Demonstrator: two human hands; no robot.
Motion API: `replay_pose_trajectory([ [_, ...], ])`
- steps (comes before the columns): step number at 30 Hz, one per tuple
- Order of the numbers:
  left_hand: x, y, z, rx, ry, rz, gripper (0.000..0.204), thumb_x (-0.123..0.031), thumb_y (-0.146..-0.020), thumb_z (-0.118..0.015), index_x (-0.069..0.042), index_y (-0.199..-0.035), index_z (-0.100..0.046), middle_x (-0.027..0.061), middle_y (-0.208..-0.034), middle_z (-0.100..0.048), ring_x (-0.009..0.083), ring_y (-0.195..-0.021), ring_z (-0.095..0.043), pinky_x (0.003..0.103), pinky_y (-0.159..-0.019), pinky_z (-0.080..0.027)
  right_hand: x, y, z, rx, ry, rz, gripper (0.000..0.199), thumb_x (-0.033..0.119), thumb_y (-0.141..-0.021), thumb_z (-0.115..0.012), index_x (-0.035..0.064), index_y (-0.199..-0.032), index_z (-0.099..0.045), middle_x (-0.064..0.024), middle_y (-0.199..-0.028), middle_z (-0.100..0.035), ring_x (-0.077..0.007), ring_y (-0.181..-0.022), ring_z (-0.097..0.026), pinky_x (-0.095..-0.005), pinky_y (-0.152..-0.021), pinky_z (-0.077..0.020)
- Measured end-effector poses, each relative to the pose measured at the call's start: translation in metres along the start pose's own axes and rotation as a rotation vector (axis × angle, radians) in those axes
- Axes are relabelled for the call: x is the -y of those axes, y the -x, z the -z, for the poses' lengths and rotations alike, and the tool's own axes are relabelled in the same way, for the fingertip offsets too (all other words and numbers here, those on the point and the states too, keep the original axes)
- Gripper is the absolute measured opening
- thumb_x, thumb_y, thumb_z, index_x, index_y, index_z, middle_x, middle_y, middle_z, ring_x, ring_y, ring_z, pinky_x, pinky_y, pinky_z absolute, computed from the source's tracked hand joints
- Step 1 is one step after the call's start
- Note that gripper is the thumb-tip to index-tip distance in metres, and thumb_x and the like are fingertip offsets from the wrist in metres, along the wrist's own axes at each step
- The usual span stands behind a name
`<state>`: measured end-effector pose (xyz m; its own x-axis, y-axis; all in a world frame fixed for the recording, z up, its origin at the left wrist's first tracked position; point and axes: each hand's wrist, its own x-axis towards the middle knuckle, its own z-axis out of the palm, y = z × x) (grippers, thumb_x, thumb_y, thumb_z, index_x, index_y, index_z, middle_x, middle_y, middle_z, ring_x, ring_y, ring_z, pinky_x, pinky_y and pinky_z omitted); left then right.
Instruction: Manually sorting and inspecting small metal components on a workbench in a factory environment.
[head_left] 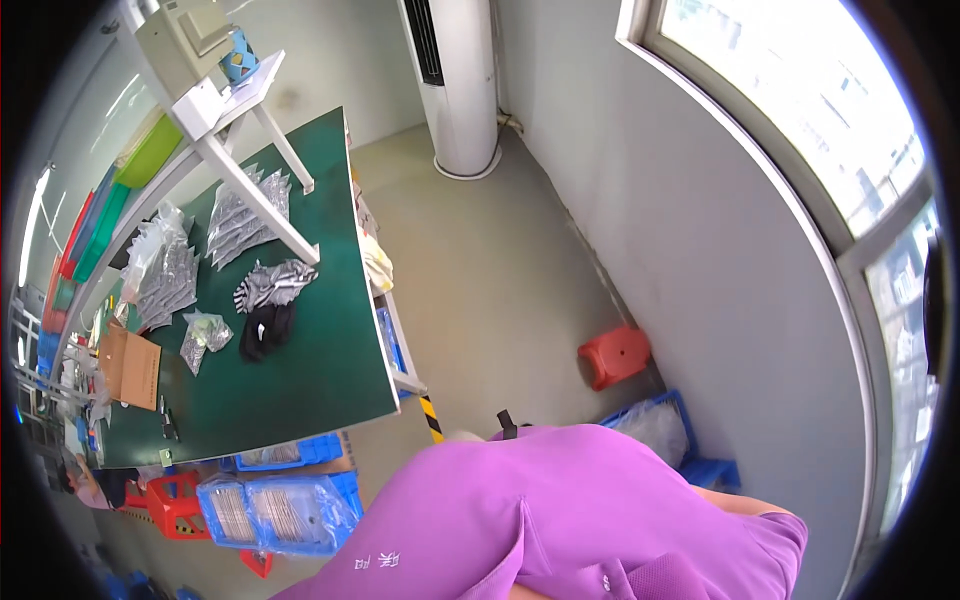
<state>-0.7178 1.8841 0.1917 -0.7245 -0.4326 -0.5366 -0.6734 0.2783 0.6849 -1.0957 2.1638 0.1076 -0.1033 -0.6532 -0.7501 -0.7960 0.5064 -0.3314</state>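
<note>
Head view: the person's purple shirt (pixel 560 490) fills the lower centre, with a strip of bare arm (pixel 740 503) at its right edge. The left hand and the right hand are both out of view; whether their fingers are open, closed or gripping cannot be told. Nearest the body are the blue crate (pixel 684 415) beside the wall, holding a transparent bag (pixel 655 430) and partly hidden by the shirt, and, to the left, the blue tray (pixel 345 490) under plastic wrap. As a judgement, good practice at this stage is to face the work squarely, bring both hands into sight before contact, support wrapped loads from beneath, and keep the hips away from the corner of the green table (pixel 300 390). Count, on the table: one open cardboard box (pixel 128 368), one striped cloth (pixel 272 283), one bundle of black cloth (pixel 265 330), one small transparent packet (pixel 203 338), and two groups of silvery packets, one at the rear (pixel 245 215) and one at the left (pixel 168 285); the packets overlap, so their number cannot be told. Count, on the floor: one red stool (pixel 615 357) near the wall and one white upright cabinet (pixel 460 90).
</note>
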Motion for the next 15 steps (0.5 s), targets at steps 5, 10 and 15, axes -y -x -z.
replay_pose_trajectory([
  [5,-0.03,-0.092,0.057,-0.015,0.002,0.024,0.021,-0.016,-0.081,-0.051,-0.002,-0.094,-0.061,0.0194,-0.112,-0.052,0.0368,-0.098,-0.054,0.037,-0.086,-0.044,-0.027,-0.07,0.116,-0.01,0.16,0.008,0.028,0.017,-0.08,-0.058,0.0035,-0.105,-0.061,-0.0136,-0.083,-0.066,-0.0216,-0.082,-0.065,-0.0335,-0.075,-0.0509],
  [10,-0.043,-0.202,0.139,-0.025,-0.011,0.011,0.021,-0.016,-0.081,-0.051,-0.002,-0.093,-0.061,0.0194,-0.112,-0.052,0.0368,-0.098,-0.054,0.037,-0.086,-0.044,-0.035,-0.159,0.238,-0.053,0.311,-0.01,0.029,0.017,-0.08,-0.058,0.0037,-0.105,-0.061,-0.014,-0.083,-0.066,-0.0222,-0.081,-0.065,-0.0337,-0.075,-0.0511],
  [15,-0.065,-0.314,0.231,0.016,-0.027,-0.02,0.021,-0.016,-0.081,-0.051,-0.002,-0.093,-0.061,0.0194,-0.112,-0.052,0.0368,-0.098,-0.054,0.037,-0.086,-0.044,-0.037,-0.241,0.368,-0.422,-0.223,-0.067,0.031,0.017,-0.072,-0.059,0.0073,-0.101,-0.065,-0.0158,-0.082,-0.066,-0.0262,-0.075,-0.066,-0.0346,-0.07,-0.0528],
])
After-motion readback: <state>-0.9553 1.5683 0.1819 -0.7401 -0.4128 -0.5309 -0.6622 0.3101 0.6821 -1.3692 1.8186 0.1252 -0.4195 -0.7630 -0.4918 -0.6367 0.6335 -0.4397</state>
